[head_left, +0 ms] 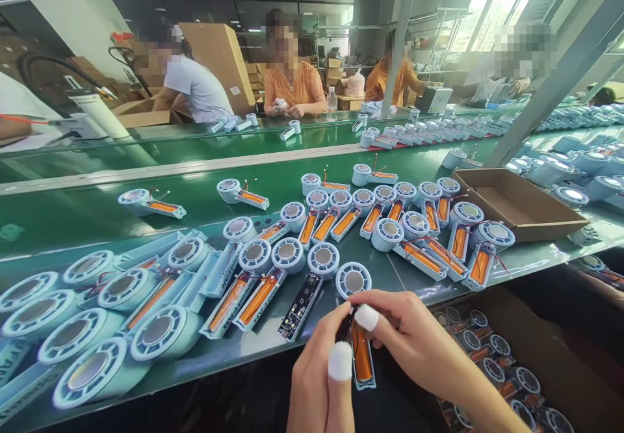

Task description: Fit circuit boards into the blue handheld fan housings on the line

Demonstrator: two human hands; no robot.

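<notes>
A light-blue handheld fan [353,281] lies before me, its open handle pointing towards me over the belt's edge. An orange battery [361,354] shows in that handle. My left hand [322,365] is closed on a narrow black piece [344,326] beside the handle; fingers hide most of it, so its kind is unclear. My right hand [407,322] pinches the fan where head and handle meet. White coverings wrap both thumbs. Just left lies another fan [324,261] with a black circuit board [299,306] over its handle.
Several open fans with orange batteries [260,298] spread along the green belt [73,225]. More fans [92,371] crowd the left. At right stand a cardboard tray [524,209] and, lower down, a box of fans [556,368]. A slanted metal post [541,62] rises there. Co-workers [292,88] sit opposite.
</notes>
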